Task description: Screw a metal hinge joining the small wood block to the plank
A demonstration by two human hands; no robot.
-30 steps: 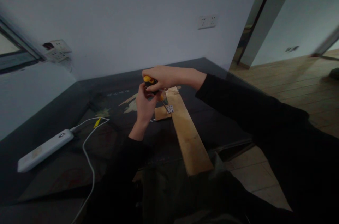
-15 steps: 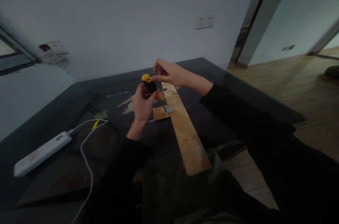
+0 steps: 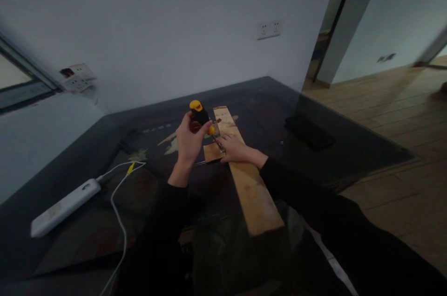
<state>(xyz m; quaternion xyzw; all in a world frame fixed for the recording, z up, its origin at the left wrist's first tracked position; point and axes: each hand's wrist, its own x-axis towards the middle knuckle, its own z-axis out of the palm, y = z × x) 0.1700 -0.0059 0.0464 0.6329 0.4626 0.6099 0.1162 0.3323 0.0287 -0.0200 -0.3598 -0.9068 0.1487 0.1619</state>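
Observation:
My left hand (image 3: 188,140) is closed round the black-and-yellow handle of a screwdriver (image 3: 200,112), which tilts with its shaft down to the right. The tip meets a small silvery metal plate (image 3: 222,148) that looks like a hinge, lying where a small wooden piece (image 3: 211,152) and a long wooden plank (image 3: 249,189) come together. Resting on the plank, my right hand (image 3: 239,149) has its fingers and thumb around the plate, holding it down and partly covering it. Any screw under the tip is too small to make out.
A black table (image 3: 195,193) stands against the wall. On its left lies a white power strip (image 3: 66,207) with a white cable (image 3: 120,221) and a yellow tag (image 3: 130,168). A dark flat object (image 3: 309,132) lies on the right. The plank's near end juts past the table edge.
My right hand has come down from the top of the screwdriver handle to the metal plate and plank. The left hand keeps the screwdriver almost in place. The dark flat object has come into view.

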